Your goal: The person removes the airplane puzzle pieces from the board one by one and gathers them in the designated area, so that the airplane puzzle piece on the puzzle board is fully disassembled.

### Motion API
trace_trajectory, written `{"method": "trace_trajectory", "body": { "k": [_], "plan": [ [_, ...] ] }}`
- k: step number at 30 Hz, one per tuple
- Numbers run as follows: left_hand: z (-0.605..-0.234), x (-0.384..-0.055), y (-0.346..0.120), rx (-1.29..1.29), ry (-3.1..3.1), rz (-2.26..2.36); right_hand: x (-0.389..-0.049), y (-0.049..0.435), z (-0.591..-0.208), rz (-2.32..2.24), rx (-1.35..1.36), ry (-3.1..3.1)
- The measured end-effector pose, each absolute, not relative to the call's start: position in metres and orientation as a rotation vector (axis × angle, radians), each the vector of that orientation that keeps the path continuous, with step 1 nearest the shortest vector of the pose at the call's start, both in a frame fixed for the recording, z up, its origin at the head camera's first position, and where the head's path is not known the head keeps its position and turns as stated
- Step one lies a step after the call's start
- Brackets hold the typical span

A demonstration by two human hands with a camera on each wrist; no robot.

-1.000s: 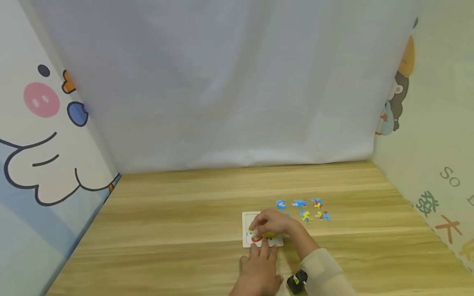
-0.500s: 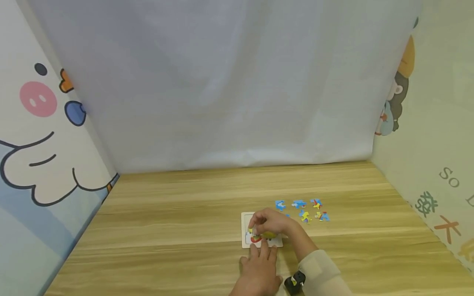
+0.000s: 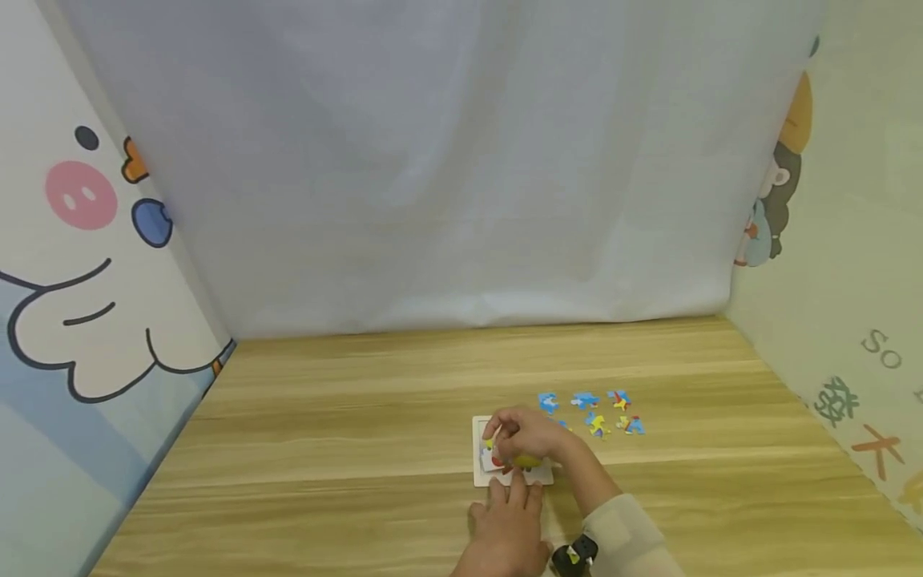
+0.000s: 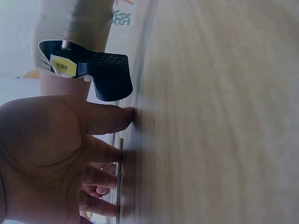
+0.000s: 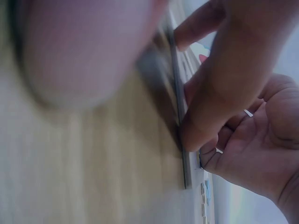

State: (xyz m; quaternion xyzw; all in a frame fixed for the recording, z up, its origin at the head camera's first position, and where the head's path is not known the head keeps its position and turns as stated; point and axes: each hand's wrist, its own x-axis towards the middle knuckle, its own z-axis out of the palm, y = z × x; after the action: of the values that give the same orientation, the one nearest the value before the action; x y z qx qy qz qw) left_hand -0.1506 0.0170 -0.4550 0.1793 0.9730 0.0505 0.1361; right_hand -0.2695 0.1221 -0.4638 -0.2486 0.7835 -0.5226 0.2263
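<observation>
A small square puzzle tray (image 3: 477, 457) with a pale frame lies on the table. My left hand (image 3: 502, 529) rests flat with its straight fingertips on the tray's near edge, as the left wrist view also shows. Over the tray, my right hand (image 3: 530, 434) bends its fingers and pinches a white and red puzzle piece (image 3: 490, 461), tilted at the tray's left part. Part of this piece is behind the fingers. A yellow part of the picture (image 3: 528, 462) shows inside the tray under the right palm.
Several loose puzzle pieces (image 3: 585, 400), mostly blue and yellow, lie beyond the tray to the right. A black camera (image 3: 574, 554) sits on the right wrist. The wooden table (image 3: 324, 417) meets a white sheet at the back and printed panels at both sides.
The white and red piece has shifted and tipped under the right fingers, uncovering more of its white part. The left hand keeps its place on the tray edge.
</observation>
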Motion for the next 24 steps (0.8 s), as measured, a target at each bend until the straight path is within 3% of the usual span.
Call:
{"method": "trace_trajectory", "body": {
  "k": [24],
  "plan": [
    [-0.459, -0.150, 0.019, 0.544, 2.870, 0.076, -0.258, 0.140, -0.455, -1.549, -0.678, 2.216]
  ]
}}
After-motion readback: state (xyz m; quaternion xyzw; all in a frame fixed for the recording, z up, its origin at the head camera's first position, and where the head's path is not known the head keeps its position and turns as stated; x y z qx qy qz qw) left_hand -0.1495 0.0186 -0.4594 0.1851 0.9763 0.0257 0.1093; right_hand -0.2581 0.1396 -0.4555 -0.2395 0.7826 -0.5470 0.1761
